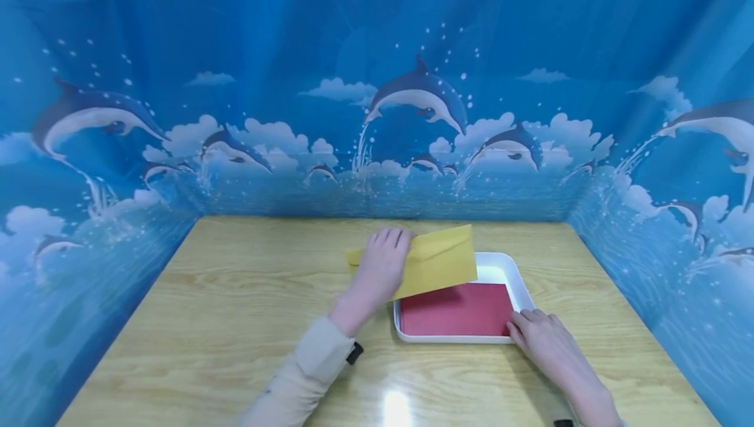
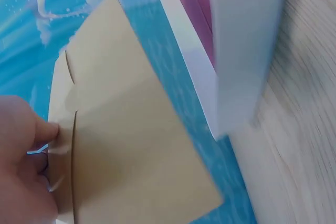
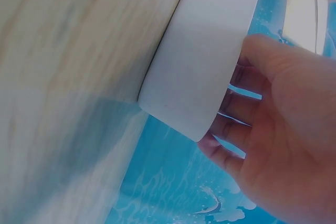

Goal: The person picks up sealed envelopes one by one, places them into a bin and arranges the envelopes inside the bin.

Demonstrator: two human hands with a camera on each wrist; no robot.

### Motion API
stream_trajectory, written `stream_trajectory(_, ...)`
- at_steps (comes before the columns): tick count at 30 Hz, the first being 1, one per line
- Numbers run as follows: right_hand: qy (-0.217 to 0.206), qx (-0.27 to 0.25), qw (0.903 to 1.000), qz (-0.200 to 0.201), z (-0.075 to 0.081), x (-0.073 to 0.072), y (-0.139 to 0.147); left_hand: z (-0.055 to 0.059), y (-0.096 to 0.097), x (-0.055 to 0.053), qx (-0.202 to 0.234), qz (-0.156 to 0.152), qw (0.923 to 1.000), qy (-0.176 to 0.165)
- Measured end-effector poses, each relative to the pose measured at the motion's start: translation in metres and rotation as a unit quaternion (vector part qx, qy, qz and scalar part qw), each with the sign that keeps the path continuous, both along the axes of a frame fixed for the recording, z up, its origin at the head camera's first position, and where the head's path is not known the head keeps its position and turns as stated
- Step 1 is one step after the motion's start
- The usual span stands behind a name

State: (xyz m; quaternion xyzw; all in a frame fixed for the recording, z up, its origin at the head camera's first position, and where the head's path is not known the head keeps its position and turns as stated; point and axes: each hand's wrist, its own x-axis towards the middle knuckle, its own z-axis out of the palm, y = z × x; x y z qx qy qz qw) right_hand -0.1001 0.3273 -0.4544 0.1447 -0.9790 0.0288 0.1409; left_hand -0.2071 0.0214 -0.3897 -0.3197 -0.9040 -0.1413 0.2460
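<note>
My left hand grips a yellow paper envelope by its flap side and holds it tilted above the back left part of a white tray. In the left wrist view the envelope hangs beside the tray's wall, apart from it. A flat red paper rectangle lies inside the tray, partly covered by the envelope. At the tray's front right corner is my right hand, its fingers bent over the rim next to the red paper. The tray wall hides those fingertips in the right wrist view.
The tray stands on a wood-grain table. Around the table's back and sides hangs a blue curtain printed with dolphins and clouds. A bright light reflection falls on the table near its front edge.
</note>
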Motion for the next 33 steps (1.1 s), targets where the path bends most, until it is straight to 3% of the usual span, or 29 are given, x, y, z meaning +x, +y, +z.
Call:
stream_trajectory(5, 0.0, -0.001, 1.0, 0.001, 0.0, 0.0, 0.0, 0.001, 0.022, 0.007, -0.002, -0.032, 0.9994, -0.01)
stream_trajectory(11, -0.007, -0.003, 0.9999, -0.006, 0.001, -0.002, -0.002, -0.009, 0.042, 0.014, -0.001, -0.061, 0.9973, -0.04)
stream_trajectory(17, -0.027, -0.013, 0.9994, -0.018, 0.002, -0.002, -0.003, -0.021, 0.051, 0.011, 0.002, -0.055, 0.9978, -0.038)
stream_trajectory(25, -0.028, -0.01, 0.9993, -0.021, 0.002, -0.002, -0.001, -0.027, 0.056, 0.004, 0.038, -0.067, 0.9964, -0.035)
stream_trajectory(33, -0.008, -0.009, 0.9999, -0.011, 0.001, -0.001, -0.001, -0.039, 0.062, 0.005, -0.013, -0.068, 0.9932, -0.094)
